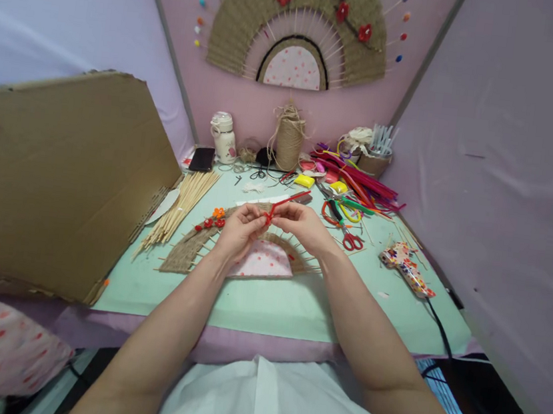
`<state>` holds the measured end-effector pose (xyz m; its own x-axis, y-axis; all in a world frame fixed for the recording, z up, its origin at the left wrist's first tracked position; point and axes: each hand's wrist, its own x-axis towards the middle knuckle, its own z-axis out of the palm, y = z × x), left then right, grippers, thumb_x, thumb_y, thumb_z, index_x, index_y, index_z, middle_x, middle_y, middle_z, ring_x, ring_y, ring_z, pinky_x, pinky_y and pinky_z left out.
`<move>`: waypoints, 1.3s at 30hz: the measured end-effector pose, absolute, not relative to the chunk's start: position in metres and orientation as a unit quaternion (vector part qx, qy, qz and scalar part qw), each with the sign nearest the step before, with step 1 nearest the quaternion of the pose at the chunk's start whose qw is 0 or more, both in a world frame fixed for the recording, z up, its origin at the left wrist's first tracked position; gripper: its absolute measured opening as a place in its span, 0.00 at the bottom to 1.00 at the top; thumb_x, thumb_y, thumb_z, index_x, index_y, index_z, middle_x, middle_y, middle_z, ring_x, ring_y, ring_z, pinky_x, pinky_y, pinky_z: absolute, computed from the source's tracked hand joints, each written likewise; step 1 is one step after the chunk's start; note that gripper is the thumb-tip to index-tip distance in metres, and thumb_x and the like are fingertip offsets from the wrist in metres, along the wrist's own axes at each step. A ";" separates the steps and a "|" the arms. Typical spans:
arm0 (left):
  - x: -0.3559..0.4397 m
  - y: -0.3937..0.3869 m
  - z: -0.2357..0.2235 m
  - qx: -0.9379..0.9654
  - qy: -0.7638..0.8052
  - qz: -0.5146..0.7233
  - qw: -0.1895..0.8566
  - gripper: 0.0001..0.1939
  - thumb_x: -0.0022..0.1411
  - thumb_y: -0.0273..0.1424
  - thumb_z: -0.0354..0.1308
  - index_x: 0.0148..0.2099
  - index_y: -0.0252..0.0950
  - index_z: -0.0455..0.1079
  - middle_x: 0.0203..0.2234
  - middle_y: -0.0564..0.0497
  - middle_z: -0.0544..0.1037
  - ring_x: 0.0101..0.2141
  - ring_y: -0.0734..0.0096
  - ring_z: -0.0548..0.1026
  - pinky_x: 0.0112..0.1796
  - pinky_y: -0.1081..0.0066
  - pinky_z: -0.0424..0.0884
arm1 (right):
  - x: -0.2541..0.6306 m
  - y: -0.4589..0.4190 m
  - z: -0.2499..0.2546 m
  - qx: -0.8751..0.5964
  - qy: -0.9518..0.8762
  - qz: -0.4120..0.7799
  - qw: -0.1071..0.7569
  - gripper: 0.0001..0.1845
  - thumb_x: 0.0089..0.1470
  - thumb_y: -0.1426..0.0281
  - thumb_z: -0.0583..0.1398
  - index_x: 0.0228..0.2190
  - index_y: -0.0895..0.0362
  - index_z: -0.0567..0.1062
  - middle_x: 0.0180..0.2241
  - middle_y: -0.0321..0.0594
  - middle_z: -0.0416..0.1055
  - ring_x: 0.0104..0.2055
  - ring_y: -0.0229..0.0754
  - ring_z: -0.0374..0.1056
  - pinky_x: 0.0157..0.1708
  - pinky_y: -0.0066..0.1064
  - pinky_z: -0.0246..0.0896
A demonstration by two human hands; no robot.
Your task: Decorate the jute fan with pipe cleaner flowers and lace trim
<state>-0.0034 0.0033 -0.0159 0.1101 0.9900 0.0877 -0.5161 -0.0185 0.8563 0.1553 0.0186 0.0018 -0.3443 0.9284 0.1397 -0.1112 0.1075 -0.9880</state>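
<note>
Between my two hands, above the table, is a red pipe cleaner (290,199), bent into a small shape at its lower end while its loose end points up and right. My left hand (245,224) pinches the bent part from the left. From the other side my right hand (304,226) closes its fingertips on the same piece. Below them lies a half-round fan (183,250) of twine woven over thin sticks, with a pink spotted half-circle (269,263) at its centre. Red flowers (210,224) and an orange flower (218,213) sit on its left part.
Thin wooden sticks (180,212) lie left, beside a big cardboard sheet (58,180). Twine spool (289,143), white bottle (223,137) and phone (202,159) stand behind. Pipe cleaners (360,178), red-handled scissors (351,241) and a patterned glue gun (407,269) with a cord are right.
</note>
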 end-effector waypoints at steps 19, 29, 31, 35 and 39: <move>-0.002 -0.009 -0.006 0.305 0.313 0.449 0.779 0.16 0.43 0.20 0.69 0.28 0.33 0.63 0.23 0.53 0.74 0.26 0.77 0.75 0.30 0.77 0.71 | 0.183 -0.002 0.023 -0.258 -0.863 0.229 0.370 0.06 0.58 0.71 0.55 0.32 0.56 0.72 0.32 0.40 0.69 0.34 0.38 0.63 0.37 0.30 0.58; 0.009 -0.048 0.023 0.298 0.312 0.349 0.832 0.14 0.48 0.23 0.67 0.26 0.33 0.62 0.22 0.53 0.72 0.25 0.77 0.74 0.32 0.75 0.71 | 0.215 -0.026 0.063 -0.147 -0.969 0.032 0.194 0.12 0.60 0.67 0.52 0.30 0.50 0.75 0.35 0.43 0.72 0.36 0.43 0.65 0.38 0.37 0.61; 0.013 -0.050 0.027 0.325 0.323 0.418 0.784 0.16 0.47 0.24 0.68 0.25 0.34 0.60 0.22 0.54 0.71 0.26 0.77 0.73 0.33 0.75 0.70 | 0.218 -0.027 0.065 -0.187 -0.945 0.041 0.264 0.09 0.59 0.67 0.54 0.31 0.50 0.75 0.37 0.43 0.72 0.38 0.43 0.65 0.40 0.38 0.61; 0.018 -0.042 0.022 0.432 0.329 0.647 0.535 0.16 0.49 0.26 0.66 0.25 0.36 0.58 0.26 0.54 0.73 0.30 0.77 0.71 0.35 0.74 0.67 | 0.212 -0.034 0.060 -0.371 -0.747 0.100 0.543 0.06 0.56 0.67 0.57 0.36 0.52 0.73 0.39 0.44 0.69 0.39 0.43 0.65 0.38 0.36 0.61; 0.010 -0.041 0.002 0.561 0.341 0.686 0.313 0.11 0.54 0.26 0.62 0.26 0.38 0.62 0.32 0.50 0.77 0.36 0.70 0.73 0.41 0.68 0.67 | 0.191 -0.047 0.038 -0.448 -0.633 0.387 0.499 0.08 0.50 0.63 0.61 0.28 0.55 0.73 0.25 0.37 0.67 0.27 0.38 0.61 0.28 0.31 0.57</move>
<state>0.0101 -0.0407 0.0020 -0.1730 0.8131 0.5558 -0.0464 -0.5704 0.8201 0.1913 -0.0472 0.0378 -0.1017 0.9530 0.2853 0.1805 0.2997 -0.9368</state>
